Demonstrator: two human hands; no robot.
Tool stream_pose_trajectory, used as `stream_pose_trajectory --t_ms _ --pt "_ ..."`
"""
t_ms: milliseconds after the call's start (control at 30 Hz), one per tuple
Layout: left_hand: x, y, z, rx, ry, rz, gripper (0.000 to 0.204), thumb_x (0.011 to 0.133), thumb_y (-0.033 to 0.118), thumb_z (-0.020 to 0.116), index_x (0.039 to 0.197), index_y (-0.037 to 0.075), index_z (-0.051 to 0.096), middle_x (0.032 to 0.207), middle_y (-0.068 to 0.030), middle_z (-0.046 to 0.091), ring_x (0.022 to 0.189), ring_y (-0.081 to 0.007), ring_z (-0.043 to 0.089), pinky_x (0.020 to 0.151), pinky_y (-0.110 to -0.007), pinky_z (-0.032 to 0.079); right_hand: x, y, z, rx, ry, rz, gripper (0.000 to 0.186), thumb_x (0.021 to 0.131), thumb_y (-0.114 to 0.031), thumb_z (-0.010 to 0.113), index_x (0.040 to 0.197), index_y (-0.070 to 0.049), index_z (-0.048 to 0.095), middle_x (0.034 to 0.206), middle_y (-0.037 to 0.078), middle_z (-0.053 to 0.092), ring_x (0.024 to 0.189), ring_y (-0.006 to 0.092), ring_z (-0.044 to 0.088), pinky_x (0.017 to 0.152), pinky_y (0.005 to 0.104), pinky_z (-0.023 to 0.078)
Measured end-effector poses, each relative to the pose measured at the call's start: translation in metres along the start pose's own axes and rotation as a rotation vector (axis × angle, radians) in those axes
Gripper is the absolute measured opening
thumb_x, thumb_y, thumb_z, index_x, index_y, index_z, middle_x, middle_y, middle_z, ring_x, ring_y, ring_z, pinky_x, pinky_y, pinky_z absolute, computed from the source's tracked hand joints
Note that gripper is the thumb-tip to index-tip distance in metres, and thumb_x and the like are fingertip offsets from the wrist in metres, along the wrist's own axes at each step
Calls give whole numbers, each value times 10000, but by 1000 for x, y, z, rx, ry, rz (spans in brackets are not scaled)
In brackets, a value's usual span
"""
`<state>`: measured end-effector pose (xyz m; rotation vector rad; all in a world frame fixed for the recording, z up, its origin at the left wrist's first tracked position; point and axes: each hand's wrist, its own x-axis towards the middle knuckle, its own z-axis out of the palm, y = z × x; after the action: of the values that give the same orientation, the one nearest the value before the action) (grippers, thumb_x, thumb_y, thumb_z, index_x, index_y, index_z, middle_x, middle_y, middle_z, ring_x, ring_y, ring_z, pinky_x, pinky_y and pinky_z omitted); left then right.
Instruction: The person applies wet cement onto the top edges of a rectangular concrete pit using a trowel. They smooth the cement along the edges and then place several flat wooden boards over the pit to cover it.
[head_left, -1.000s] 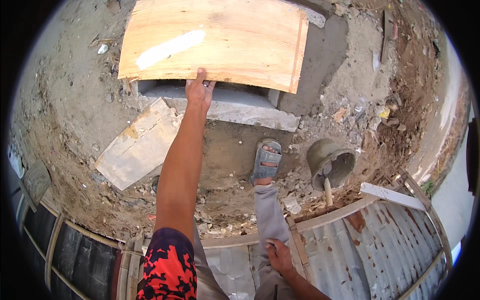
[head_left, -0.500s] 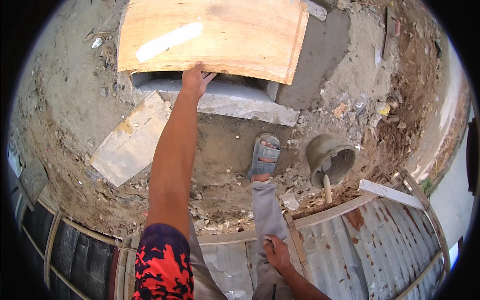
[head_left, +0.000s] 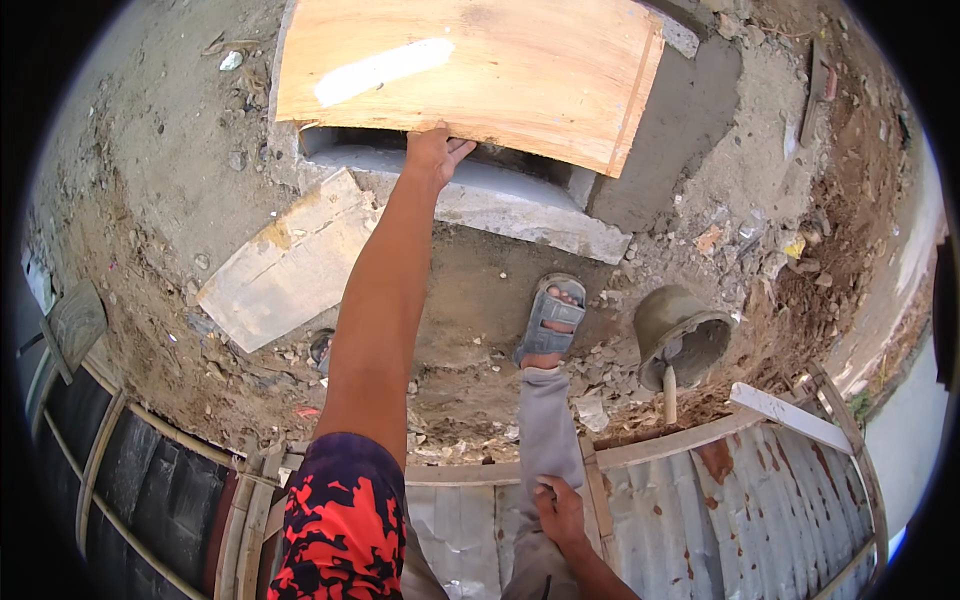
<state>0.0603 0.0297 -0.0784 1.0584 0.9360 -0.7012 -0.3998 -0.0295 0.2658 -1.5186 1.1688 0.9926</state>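
Observation:
My left hand [head_left: 436, 152] reaches far forward and grips the near edge of a large plywood sheet [head_left: 480, 75], which lies over a rectangular concrete-walled opening [head_left: 520, 205] in the ground. My left arm, in a red and black patterned sleeve, is stretched out straight. My right hand [head_left: 560, 512] rests low on my right thigh, fingers closed on the grey trouser leg [head_left: 548, 430]. My right foot in a grey sandal [head_left: 550, 318] stands on the dirt just short of the concrete rim.
A pale flat board [head_left: 290, 265] lies on the ground to the left. A cement-coated bucket [head_left: 682, 335] with a trowel handle [head_left: 668, 392] sits at the right. Corrugated metal sheeting [head_left: 760, 520] and wooden rails run along the near edge. Rubble and loose dirt lie around.
My left hand has drawn the plywood sheet's near edge slightly toward me and to the right. My right hand stays on my thigh.

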Motion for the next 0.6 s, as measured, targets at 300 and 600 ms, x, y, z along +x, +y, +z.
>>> stream_pose_trajectory --t_ms 300,600 --pt "-5 -9 -14 -87 12 81 860 971 -9 468 1469 112 -223 1417 -272 284 1194 -460 472 971 -552 510 1 -1 2 0 -15 -10 218 898 -158 624 1078 -36 644 919 185 690 835 336 682 720 384 535" --pt "-10 -26 -2 -73 23 104 875 967 -7 471 1464 107 -240 1373 -272 330 1176 -469 476 961 -566 512 3 7 3 -6 -17 -35 220 898 -154 621 1072 -20 640 915 193 684 831 340 677 720 384 531"
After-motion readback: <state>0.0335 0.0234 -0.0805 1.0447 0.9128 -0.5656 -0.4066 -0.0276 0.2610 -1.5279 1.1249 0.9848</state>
